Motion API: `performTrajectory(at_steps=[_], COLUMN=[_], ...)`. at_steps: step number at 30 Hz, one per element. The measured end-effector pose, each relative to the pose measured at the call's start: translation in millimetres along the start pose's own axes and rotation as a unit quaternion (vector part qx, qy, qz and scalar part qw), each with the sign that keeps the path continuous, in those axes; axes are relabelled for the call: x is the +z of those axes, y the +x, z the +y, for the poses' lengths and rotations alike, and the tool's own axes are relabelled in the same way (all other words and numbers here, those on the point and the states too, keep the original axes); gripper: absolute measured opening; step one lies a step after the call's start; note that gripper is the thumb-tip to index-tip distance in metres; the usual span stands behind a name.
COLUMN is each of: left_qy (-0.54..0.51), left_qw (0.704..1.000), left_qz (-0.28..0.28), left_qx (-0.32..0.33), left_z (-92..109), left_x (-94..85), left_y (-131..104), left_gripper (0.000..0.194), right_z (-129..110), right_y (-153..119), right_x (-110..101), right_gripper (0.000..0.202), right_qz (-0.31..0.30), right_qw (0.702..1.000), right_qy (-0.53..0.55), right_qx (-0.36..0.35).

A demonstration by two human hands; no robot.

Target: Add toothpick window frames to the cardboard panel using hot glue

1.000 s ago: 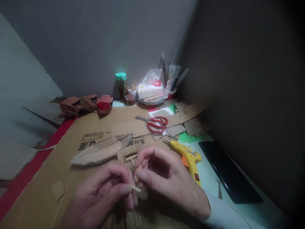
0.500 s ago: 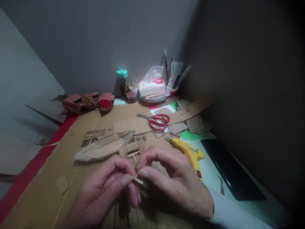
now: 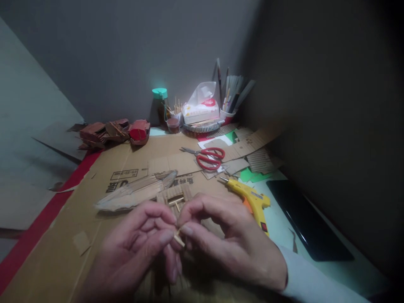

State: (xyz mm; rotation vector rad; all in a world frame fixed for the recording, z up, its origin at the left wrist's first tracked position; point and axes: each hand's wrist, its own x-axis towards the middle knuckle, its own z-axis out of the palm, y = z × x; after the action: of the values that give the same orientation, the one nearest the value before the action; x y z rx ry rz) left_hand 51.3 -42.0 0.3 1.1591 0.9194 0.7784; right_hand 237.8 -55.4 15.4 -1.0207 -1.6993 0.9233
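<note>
Small pale wooden sticks (image 3: 179, 240) are pinched between my two hands, low in the middle of the head view. My left hand (image 3: 139, 248) is closed, thumb and fingertips at the left end of the sticks. From the right, my right hand (image 3: 227, 240) pinches them between thumb and forefinger; where the pieces join is hidden. Just beyond my fingertips a corrugated cardboard piece (image 3: 186, 190) with a cut-out and thin sticks lies partly covered by my hands. Behind my left hand rests a boat-shaped cardboard form (image 3: 132, 194).
A yellow glue gun (image 3: 249, 195) lies right of my hands, beside a black tablet-like slab (image 3: 306, 219). Red-handled scissors (image 3: 210, 158) lie ahead near cardboard scraps (image 3: 259, 162). Further back stand a tissue pack (image 3: 202, 110), a teal-lidded bottle (image 3: 160, 94) and reddish cardboard shapes (image 3: 139, 131).
The sticks have turned slightly between my fingertips, and their free end now points more downward. Both hands stay close together. The whole view has shifted a little.
</note>
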Motion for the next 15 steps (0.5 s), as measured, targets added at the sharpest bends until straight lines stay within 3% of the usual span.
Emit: performTrajectory(at_steps=[4,15], left_qy=[-0.007,-0.024], left_qw=[1.0,0.999], left_qz=[0.014,0.031], left_qx=[0.012,0.013], left_z=[-2.7,-5.5], left_x=[-0.9,4.1], left_y=[-0.9,2.4], left_gripper=[0.017,0.019], right_z=[-0.7,9.3], right_y=[-0.4,-4.9], right_x=[-1.4,7.7], right_gripper=[0.01,0.013], right_qz=[-0.024,-0.006], right_qw=[1.0,0.997], right_qy=[0.006,-0.009], right_qx=[0.007,-0.073])
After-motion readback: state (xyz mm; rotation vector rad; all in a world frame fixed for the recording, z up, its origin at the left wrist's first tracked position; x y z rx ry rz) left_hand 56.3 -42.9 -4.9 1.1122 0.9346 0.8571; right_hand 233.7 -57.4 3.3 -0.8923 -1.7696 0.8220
